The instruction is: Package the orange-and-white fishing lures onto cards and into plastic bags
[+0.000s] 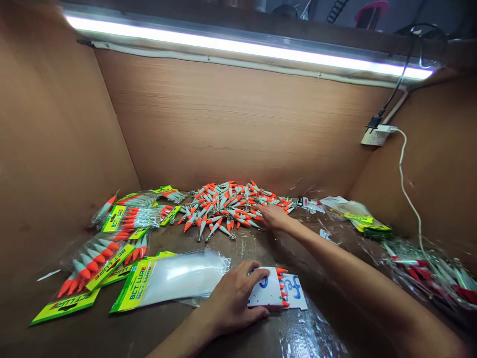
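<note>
My left hand (pixel 238 296) is closed around the left end of a white cardboard holder (pixel 274 291) with blue lettering. Orange tips of several squid jigs stick out of the holder's right side, over a white flap. My right hand (pixel 275 218) reaches to the right edge of a heap of orange-and-white squid jigs (pixel 227 204) with metal hook crowns. Its fingers are drawn together against the jigs, and what lies between the fingertips is hidden. Just left of my left hand lie clear, flat bags (pixel 182 276) with yellow-green BCT LURE headers.
Filled lure packs (pixel 139 219) lie piled at the left. Clear plastic packets (pixel 428 271) with red and pale contents lie at the right, below a hanging white cable (pixel 404 184). Cardboard walls (pixel 231 119) enclose the worktop, beneath a tube light (pixel 246 44).
</note>
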`<move>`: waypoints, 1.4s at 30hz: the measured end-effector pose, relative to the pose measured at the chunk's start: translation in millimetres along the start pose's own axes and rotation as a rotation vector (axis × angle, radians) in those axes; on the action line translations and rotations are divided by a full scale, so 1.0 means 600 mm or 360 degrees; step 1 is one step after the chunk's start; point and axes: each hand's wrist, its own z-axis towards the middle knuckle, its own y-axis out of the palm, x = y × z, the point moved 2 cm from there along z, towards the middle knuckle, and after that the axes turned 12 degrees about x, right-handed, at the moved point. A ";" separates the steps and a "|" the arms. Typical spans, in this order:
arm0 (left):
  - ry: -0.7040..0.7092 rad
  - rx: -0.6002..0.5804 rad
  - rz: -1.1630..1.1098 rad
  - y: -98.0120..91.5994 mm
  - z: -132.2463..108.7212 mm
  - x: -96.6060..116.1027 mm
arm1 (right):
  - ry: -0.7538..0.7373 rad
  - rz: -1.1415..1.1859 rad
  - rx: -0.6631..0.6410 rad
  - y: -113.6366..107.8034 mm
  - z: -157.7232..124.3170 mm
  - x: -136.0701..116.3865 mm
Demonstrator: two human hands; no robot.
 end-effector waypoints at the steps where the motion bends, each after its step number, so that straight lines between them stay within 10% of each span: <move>1: 0.0002 -0.0004 -0.0005 0.000 0.000 0.000 | -0.0005 0.0030 0.0007 -0.011 -0.007 0.011; 6: 0.0012 0.0012 -0.0053 -0.001 0.001 0.000 | 0.0086 0.0709 0.0027 -0.059 -0.089 0.063; 12: 0.0001 -0.0021 -0.0038 -0.002 0.003 0.000 | 0.0713 0.2199 0.0405 -0.023 -0.237 0.068; 42: -0.0053 -0.0074 0.0027 0.000 0.009 -0.001 | 0.0660 0.2057 0.0865 -0.028 -0.293 0.013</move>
